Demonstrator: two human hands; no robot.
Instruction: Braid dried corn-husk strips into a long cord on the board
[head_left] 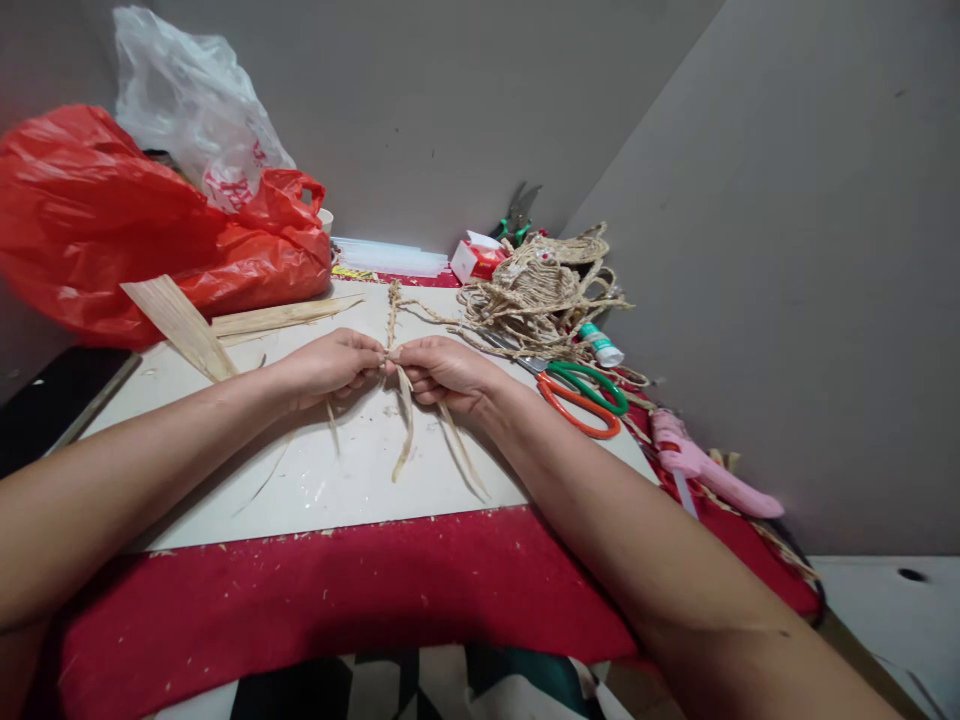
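My left hand (337, 365) and my right hand (442, 370) meet over the white board, both with fingers pinched on the lower end of a braided straw cord (392, 315). The braid runs away from me between the hands, and a thin cord branches right from its far end toward a tangled pile. Loose straw strips hang below the fingers: one (406, 430) in the middle, another (463, 452) under my right hand, and a thin one (333, 425) below my left hand. The exact crossing of the strips is hidden by the fingertips.
Scissors (577, 395) with green and orange handles lie beside the coiled cord pile (540, 290). Farther right is a pink glue gun (709, 470). A red plastic bag (97, 220), dry husk strips (184, 325) and a dark phone-like object (52, 405) are at left. Red cloth (352, 590) borders the board (262, 490).
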